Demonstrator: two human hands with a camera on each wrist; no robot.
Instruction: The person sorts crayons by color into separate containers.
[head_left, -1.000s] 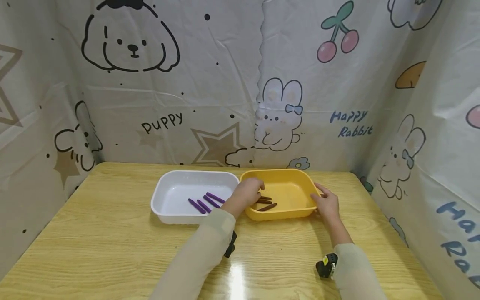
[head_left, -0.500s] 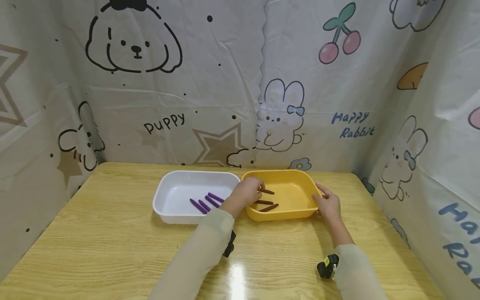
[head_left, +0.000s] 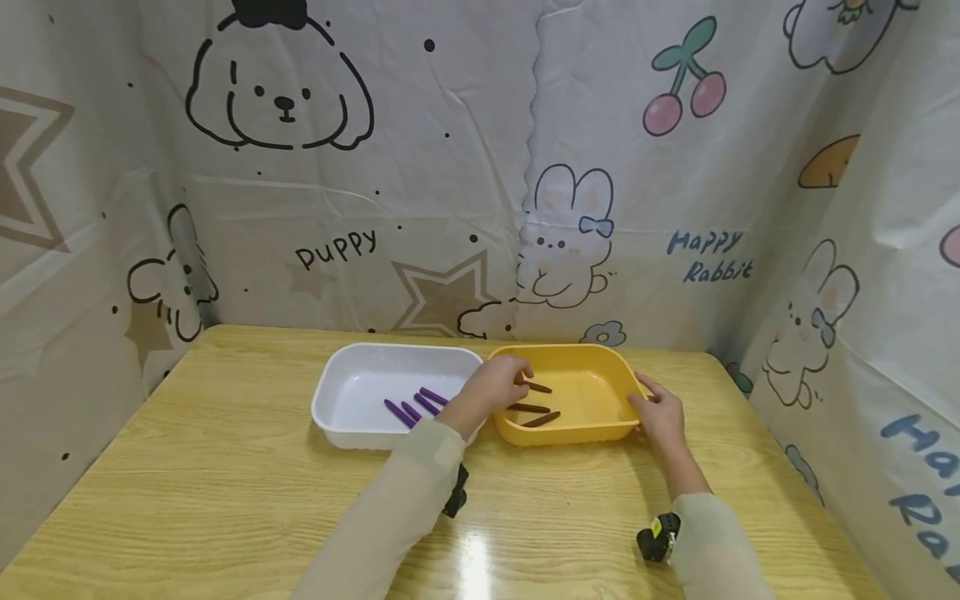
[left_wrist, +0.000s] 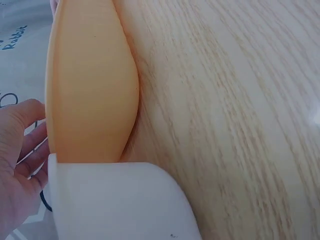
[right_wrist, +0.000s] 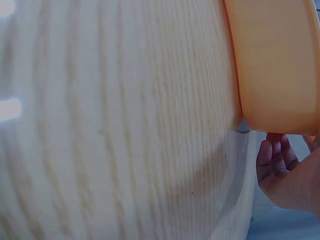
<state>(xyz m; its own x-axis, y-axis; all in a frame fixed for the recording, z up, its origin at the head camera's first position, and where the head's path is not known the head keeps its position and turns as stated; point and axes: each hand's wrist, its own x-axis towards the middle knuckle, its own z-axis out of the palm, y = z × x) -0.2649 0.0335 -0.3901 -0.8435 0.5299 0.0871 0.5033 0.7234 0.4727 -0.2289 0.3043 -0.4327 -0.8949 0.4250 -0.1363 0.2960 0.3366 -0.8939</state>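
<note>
My left hand (head_left: 497,385) reaches into the left end of the yellow tray (head_left: 592,433) and pinches a brown crayon-like stick (head_left: 538,387), whose near end its fingers hide. Two more brown sticks (head_left: 531,408) lie in the tray just below the hand. At the opposite end, my right hand (head_left: 660,410) grips the tray's side, thumb over the rim. In the left wrist view, the tray wall (left_wrist: 95,85) covers my left fingertips. The right wrist view has my right hand (right_wrist: 289,172) against the tray's outer end.
A white tray (head_left: 352,437) stands against the yellow tray's left side, with several purple sticks (head_left: 398,413) inside. Both rest on a wooden table (head_left: 225,500). A printed curtain (head_left: 420,192) hangs behind the table and along its sides.
One brown stick has shifted away from the other two, toward the back of the yellow tray, at my left fingers. The right hand keeps its place at the tray's end.
</note>
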